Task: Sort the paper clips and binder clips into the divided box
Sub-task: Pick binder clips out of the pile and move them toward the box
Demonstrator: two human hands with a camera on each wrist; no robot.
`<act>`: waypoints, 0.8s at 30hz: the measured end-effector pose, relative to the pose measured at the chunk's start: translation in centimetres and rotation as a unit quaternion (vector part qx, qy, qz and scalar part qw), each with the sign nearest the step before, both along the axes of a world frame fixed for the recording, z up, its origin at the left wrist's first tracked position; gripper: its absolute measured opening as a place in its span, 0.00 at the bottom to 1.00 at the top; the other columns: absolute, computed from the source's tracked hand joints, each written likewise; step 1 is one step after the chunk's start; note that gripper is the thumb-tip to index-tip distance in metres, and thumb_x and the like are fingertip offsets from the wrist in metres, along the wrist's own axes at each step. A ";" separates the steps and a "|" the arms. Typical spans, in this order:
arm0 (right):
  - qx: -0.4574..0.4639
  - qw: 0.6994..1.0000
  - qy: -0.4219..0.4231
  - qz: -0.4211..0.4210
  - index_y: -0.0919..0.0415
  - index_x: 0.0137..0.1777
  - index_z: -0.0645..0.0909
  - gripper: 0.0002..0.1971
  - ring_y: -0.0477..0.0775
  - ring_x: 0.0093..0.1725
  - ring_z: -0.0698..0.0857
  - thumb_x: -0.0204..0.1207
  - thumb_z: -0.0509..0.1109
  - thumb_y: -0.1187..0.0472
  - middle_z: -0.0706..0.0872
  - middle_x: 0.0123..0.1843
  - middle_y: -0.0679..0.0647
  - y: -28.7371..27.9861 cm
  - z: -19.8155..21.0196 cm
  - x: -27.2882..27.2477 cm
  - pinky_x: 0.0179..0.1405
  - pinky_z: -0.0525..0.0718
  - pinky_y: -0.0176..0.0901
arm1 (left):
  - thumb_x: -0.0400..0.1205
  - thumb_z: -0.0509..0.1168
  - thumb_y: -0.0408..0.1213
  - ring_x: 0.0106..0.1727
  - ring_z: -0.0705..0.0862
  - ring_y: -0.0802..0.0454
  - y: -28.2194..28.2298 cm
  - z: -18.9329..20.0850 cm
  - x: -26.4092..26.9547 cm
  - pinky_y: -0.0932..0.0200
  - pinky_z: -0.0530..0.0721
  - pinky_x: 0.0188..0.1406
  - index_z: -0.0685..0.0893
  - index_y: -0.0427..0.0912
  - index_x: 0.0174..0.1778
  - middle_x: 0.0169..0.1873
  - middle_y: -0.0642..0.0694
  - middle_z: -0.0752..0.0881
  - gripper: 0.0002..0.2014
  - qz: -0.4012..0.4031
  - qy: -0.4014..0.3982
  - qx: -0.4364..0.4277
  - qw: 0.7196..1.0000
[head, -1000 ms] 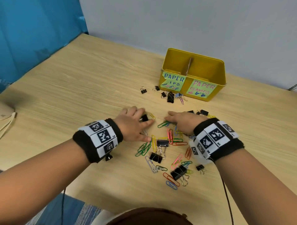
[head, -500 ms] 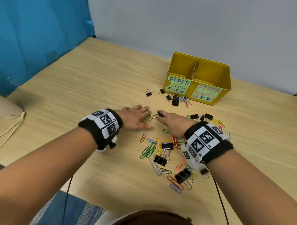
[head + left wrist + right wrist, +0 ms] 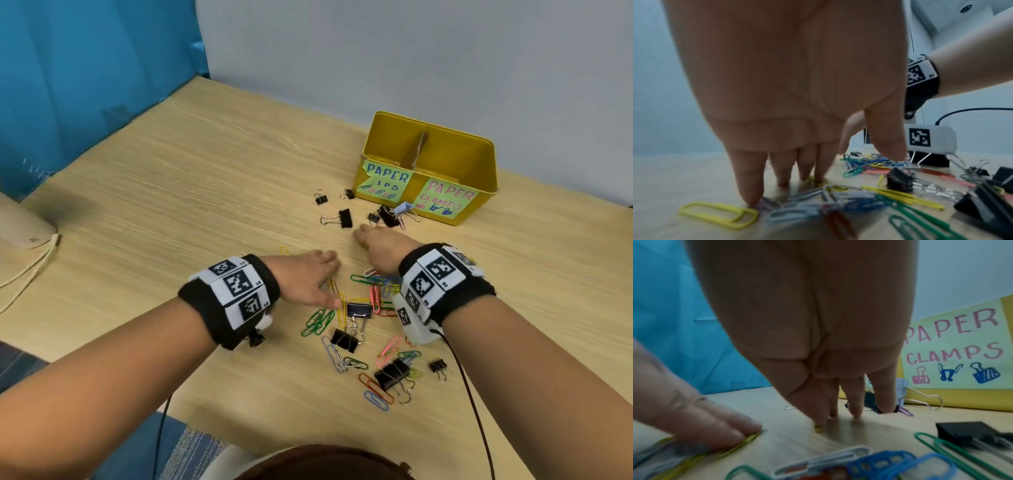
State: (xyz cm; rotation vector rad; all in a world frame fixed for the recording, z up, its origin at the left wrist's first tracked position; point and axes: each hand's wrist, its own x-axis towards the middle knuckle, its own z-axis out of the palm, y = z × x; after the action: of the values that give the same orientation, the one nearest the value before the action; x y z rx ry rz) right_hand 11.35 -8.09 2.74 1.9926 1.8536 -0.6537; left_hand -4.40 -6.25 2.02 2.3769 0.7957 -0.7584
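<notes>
The yellow divided box [image 3: 486,178] stands at the back right, labelled "PAPER CLIPS" on the left half and "PAPER CLAMPS" [image 3: 953,340] on the right. Coloured paper clips [image 3: 375,298] and black binder clips [image 3: 344,340] lie scattered in front of me. My left hand [image 3: 329,277] lies flat, its straight fingers [image 3: 750,186] pressing on paper clips. My right hand [image 3: 368,240] reaches forward with fingertips [image 3: 855,410] on the table, one over a yellow clip [image 3: 818,429]. A larger black binder clip [image 3: 344,218] lies just beyond that hand. Several more binder clips [image 3: 388,216] sit by the box front.
A beige object with a cord [image 3: 24,229] sits at the table's left edge. A blue partition [image 3: 85,85] rises behind the left side and a grey wall behind the box. A black cable [image 3: 469,394] trails from my right wrist.
The black binder clip that my left fingers touched has gone forward toward the box and lies free. My right hand has reached forward after it; my left hand has flattened onto the paper clips.
</notes>
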 end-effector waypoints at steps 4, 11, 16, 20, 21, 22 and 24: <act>-0.050 0.997 0.022 0.057 0.57 0.80 0.63 0.31 0.60 0.83 0.59 0.78 0.50 0.75 0.56 0.86 0.51 -2.5 0.5 0.9 0.81 0.62 0.56 | 0.84 0.55 0.53 0.84 0.54 0.49 0.0 0.0 -0.2 0.49 0.56 0.83 0.55 0.46 0.82 0.84 0.49 0.52 0.32 -0.005 -0.032 -0.039 0.999; 0.027 0.994 0.106 -0.031 0.53 0.54 0.85 0.12 0.51 0.52 0.81 0.74 0.67 0.65 0.84 0.49 0.50 -5.2 2.1 1.6 0.48 0.76 0.38 | 0.76 0.70 0.39 0.47 0.81 0.53 -0.6 0.8 -0.8 0.60 0.78 0.50 0.83 0.46 0.59 0.48 0.47 0.85 0.15 0.051 -0.170 -0.007 0.984; -0.030 0.995 0.086 0.034 0.56 0.52 0.84 0.14 0.56 0.48 0.84 0.66 0.76 0.56 0.89 0.49 0.55 -5.1 0.1 -1.1 0.42 0.78 0.39 | 0.73 0.72 0.45 0.41 0.82 0.55 -2.7 0.3 1.2 0.58 0.79 0.44 0.89 0.48 0.51 0.43 0.48 0.87 0.12 -0.004 -0.165 -0.052 0.985; -0.015 0.996 0.090 0.017 0.59 0.53 0.87 0.12 0.55 0.47 0.83 0.69 0.74 0.60 0.89 0.52 0.59 -4.2 -0.4 -1.0 0.42 0.74 0.39 | 0.76 0.69 0.40 0.44 0.84 0.53 -2.6 -0.3 1.5 0.59 0.81 0.49 0.90 0.43 0.47 0.45 0.47 0.90 0.08 -0.003 -0.166 -0.043 0.985; -0.017 0.996 0.092 0.012 0.59 0.53 0.87 0.12 0.54 0.45 0.80 0.70 0.73 0.60 0.89 0.53 0.58 -3.9 -0.2 -0.9 0.41 0.73 0.39 | 0.77 0.69 0.39 0.42 0.83 0.55 -2.2 0.0 1.2 0.60 0.80 0.47 0.90 0.42 0.47 0.43 0.48 0.90 0.08 0.023 -0.175 -0.054 0.983; -0.019 0.996 0.092 0.009 0.60 0.53 0.86 0.11 0.54 0.46 0.80 0.72 0.72 0.59 0.89 0.53 0.59 -3.7 -0.1 -0.7 0.42 0.73 0.39 | 0.77 0.69 0.39 0.38 0.82 0.58 -1.6 0.4 0.9 0.62 0.79 0.44 0.89 0.41 0.47 0.39 0.51 0.89 0.07 0.058 -0.190 -0.070 0.978; -0.020 0.996 0.090 0.009 0.62 0.55 0.85 0.11 0.58 0.51 0.82 0.75 0.69 0.59 0.88 0.55 0.59 -3.3 0.1 -0.4 0.45 0.75 0.42 | 0.78 0.69 0.38 0.34 0.78 0.64 0.0 1.3 0.5 0.66 0.75 0.37 0.89 0.41 0.45 0.32 0.58 0.84 0.06 0.134 -0.234 -0.067 0.961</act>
State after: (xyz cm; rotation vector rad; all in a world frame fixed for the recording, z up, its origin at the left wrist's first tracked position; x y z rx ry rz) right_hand 11.00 -11.40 2.88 1.9459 1.9398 -0.8847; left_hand -3.87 -6.21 3.28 2.1411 0.8047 -0.1210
